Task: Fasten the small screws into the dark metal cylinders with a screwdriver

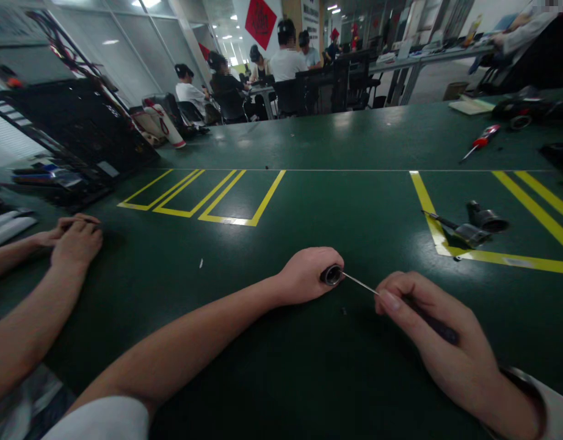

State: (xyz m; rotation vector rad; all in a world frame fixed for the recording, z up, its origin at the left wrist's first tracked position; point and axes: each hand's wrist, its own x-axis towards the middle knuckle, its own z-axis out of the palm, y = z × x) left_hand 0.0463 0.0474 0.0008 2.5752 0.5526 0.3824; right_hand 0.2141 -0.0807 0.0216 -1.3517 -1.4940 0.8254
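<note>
My left hand (311, 274) is closed around a small dark cylindrical part with a shiny round rim (331, 275), its open end facing me. In my right hand (439, 339) is a screwdriver (360, 283) with a thin metal shaft and a dark handle, mostly covered by the fingers. The shaft's tip reaches the rim of the cylindrical part; whether it is inside or only touching I cannot tell. Two metal cylindrical pieces, one with a slim rod (469, 233) and one with a wide open end (491, 220), lie to the right beyond my right hand.
Yellow tape (231, 221) marks boxes on the green table (336, 201). A red-handled screwdriver (482, 142) lies at the far right. Another person's hands (77, 241) rest at the left, near a tilted black frame (66, 134). Several people sit at tables behind.
</note>
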